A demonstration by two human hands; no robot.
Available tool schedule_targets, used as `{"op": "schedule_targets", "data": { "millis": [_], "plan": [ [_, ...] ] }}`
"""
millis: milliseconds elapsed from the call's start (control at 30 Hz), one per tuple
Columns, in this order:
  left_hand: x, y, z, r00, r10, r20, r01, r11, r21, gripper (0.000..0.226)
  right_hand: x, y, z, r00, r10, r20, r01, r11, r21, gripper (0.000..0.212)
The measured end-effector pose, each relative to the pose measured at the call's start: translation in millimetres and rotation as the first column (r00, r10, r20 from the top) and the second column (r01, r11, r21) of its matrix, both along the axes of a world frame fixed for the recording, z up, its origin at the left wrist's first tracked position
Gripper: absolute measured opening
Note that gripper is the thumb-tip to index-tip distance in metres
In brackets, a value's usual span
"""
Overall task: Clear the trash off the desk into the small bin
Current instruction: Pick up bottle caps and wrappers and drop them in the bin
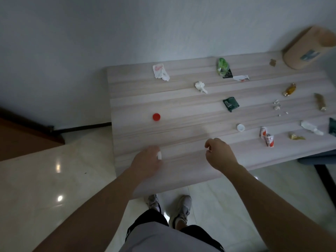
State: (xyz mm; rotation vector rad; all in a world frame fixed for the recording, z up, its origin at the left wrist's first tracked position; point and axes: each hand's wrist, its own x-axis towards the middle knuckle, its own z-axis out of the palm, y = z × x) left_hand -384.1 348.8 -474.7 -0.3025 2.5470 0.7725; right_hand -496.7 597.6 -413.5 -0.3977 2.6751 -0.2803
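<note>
Trash lies scattered over the pale wooden desk point(181, 110): a red bottle cap point(156, 117), a white cap point(240, 127), a crumpled white tissue point(200, 86), a red-printed white wrapper point(160, 71), a green plastic bag point(222, 66), a dark green packet point(231, 104) and a red-and-white wrapper point(267, 136). A tan cylindrical bin point(305, 50) stands at the far right corner. My left hand point(145, 161) rests near the front edge, fingers closed on a small white scrap point(159, 155). My right hand point(221, 155) hovers beside it, fingers loosely curled and apart, holding nothing I can make out.
More scraps lie on the right: a gold wrapper point(289, 89), a brown wrapper point(320, 102), white crumbs point(277, 106), a yellow scrap point(296, 136) and a white twisted wrapper point(311, 127). The wall runs behind the desk. My feet point(171, 208) stand on glossy tiles below.
</note>
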Motion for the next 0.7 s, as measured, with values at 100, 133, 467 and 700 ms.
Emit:
{"op": "schedule_targets", "data": {
  "millis": [100, 133, 467, 700],
  "plan": [
    [-11.3, -13.1, 7.3, 0.998, 0.031, -0.057, -0.029, 0.999, 0.035, 0.018, -2.7, -8.1, 5.6, 1.0, -0.02, 0.005, 0.02, 1.0, 0.005, 0.023],
    [-15.1, -18.0, 10.8, 0.996, 0.037, -0.081, -0.034, 0.999, 0.04, 0.013, -3.9, -10.4, 7.2, 1.0, -0.03, 0.005, 0.03, 1.0, 0.004, 0.022],
    [-56.4, -49.0, 37.3, 0.977, 0.103, -0.188, -0.106, 0.994, -0.004, 0.031, -17.3, -18.9, 17.9, 0.996, -0.082, -0.024, 0.082, 0.997, -0.006, 0.017],
    [-87.2, -43.6, 38.6, 0.974, 0.114, -0.198, -0.122, 0.992, -0.03, 0.03, -37.2, 2.6, 12.9, 0.989, -0.147, -0.021, 0.146, 0.989, -0.033, 0.028]
  ]
}}
